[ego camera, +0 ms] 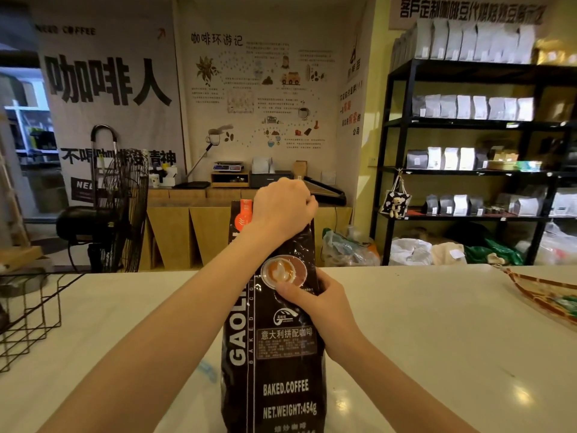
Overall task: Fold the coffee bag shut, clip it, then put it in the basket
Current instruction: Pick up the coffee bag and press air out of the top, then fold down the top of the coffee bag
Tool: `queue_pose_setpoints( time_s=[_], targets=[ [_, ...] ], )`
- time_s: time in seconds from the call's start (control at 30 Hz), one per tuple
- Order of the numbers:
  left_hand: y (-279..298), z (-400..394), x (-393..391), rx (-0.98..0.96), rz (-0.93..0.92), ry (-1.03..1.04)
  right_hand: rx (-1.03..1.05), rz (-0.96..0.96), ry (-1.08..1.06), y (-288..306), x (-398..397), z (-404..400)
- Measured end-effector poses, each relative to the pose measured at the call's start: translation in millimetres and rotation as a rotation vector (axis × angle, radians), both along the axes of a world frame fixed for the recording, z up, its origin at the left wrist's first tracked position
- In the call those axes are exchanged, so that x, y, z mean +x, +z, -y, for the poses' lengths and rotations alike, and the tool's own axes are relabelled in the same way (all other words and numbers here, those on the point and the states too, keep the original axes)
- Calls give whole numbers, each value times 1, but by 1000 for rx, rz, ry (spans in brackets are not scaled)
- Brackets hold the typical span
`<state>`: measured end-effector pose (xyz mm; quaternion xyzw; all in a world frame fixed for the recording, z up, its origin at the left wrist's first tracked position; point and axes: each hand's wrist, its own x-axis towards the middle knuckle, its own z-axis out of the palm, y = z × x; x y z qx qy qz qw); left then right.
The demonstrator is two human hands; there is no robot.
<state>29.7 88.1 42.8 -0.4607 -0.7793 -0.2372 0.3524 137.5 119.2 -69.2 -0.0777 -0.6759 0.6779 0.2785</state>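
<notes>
A tall black coffee bag (281,379) with white lettering stands upright on the white counter (437,339), right in front of me. My left hand (282,210) is closed over the bag's top edge, covering most of it; an orange corner of the bag shows to its left. My right hand (321,304) grips the bag's right side about halfway up, thumb across the front. A black wire basket (31,310) sits at the counter's left edge. A pale blue object (207,371), possibly the clip, lies blurred on the counter behind my left forearm.
A patterned tray or wrapper (549,295) lies at the counter's right edge. Beyond the counter are a black fan (121,207), a wooden bench with scales, and black shelves (474,170) holding several white and grey bags.
</notes>
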Motion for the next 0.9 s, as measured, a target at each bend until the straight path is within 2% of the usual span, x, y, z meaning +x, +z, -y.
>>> queue_pose_setpoints(
  time_s=[0.1,0.23,0.43,0.47,0.57,0.63,0.7,0.73,0.83,0.9],
  targets=[
    [-5,3,-3,98,16,12,-32,24,16,-1,-1,3],
    [-10,4,-8,125,26,51,-33,26,35,-1,-2,4],
    [-7,5,-10,-24,-11,-35,-35,17,11,-3,-3,2],
    [-4,9,-8,-49,36,-76,-38,19,7,-4,-3,2],
    [0,30,-5,86,363,-198,-51,33,-3,-5,-3,0],
    [-12,52,-7,282,392,-161,-69,27,-5,-6,-4,-1],
    [-41,72,-3,386,473,-147,-91,8,-15,-5,-3,-2],
    [-58,80,1,387,610,-187,-112,-5,-21,-6,-4,-2],
    [-100,94,17,427,1180,-408,-160,-41,-36,-7,-6,1],
    [-111,96,22,489,1339,-520,-161,-81,-48,-8,-6,1]
  ],
)
